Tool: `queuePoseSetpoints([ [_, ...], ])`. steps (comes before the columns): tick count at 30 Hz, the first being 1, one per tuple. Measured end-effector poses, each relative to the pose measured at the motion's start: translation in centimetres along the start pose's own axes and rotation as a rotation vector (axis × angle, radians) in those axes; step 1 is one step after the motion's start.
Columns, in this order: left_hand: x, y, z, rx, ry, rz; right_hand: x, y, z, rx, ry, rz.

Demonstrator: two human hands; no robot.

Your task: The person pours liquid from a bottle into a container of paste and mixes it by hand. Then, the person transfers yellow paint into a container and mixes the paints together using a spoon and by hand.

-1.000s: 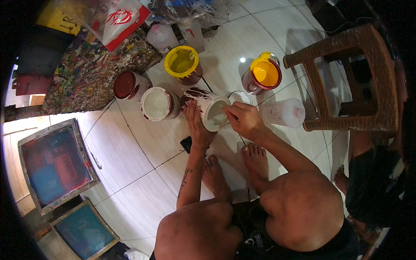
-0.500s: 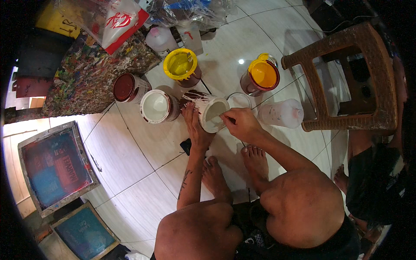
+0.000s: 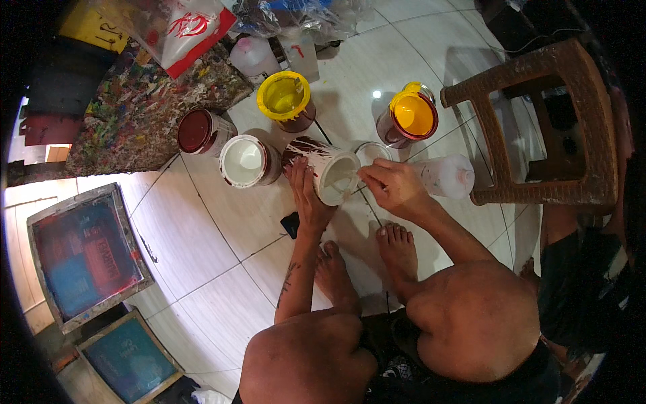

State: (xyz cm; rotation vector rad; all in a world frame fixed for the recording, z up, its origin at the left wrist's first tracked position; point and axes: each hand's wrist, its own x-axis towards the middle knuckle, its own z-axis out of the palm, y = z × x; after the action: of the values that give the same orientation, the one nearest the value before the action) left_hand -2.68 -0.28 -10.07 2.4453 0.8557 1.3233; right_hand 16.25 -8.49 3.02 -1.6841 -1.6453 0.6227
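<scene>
My left hand (image 3: pixel 311 198) is wrapped round a paint can (image 3: pixel 315 149) with white paint run down its dark red side. The can is tilted, its mouth toward me, with pale paint inside. At the right edge of its mouth, the fingers of my right hand (image 3: pixel 398 188) are pinched together; what they hold is too small to make out. Left of the can stands an open can of white paint (image 3: pixel 243 161), beside a dark red can (image 3: pixel 196 131). Behind are an open yellow paint can (image 3: pixel 284 97) and an orange-yellow one (image 3: pixel 412 116).
A translucent plastic bottle (image 3: pixel 449 176) lies right of my right hand, near a clear round lid or cup (image 3: pixel 372 152). A brown plastic stool (image 3: pixel 595 128) stands at the right. Framed screens (image 3: pixel 87 256) lean at the left. A paint-crusted board (image 3: pixel 128 114) and plastic bags (image 3: pixel 195 30) fill the back left.
My right hand has drawn slightly to the right, away from the can's mouth. The left hand keeps its grip, and the can has shifted slightly to the right in view.
</scene>
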Motion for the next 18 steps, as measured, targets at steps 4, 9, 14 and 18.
queuePoseSetpoints([
  [4, -0.2, -0.4, -0.1, 0.003, -0.012, 0.005, -0.9, 0.2, 0.2, -0.159, -0.021, -0.031],
  [9, -0.2, -0.2, 0.4, 0.01, 0.012, 0.037, -1.3, -1.5, 1.0, 0.156, -0.11, 0.314],
  [14, -0.4, -0.1, 0.4, 0.009, 0.006, 0.02, -1.1, 0.2, 1.1, 0.037, 0.065, 0.121],
  [18, -0.2, -0.2, 0.2, -0.003, -0.004, 0.032, -1.5, 1.1, 2.3, -0.038, 0.034, -0.009],
])
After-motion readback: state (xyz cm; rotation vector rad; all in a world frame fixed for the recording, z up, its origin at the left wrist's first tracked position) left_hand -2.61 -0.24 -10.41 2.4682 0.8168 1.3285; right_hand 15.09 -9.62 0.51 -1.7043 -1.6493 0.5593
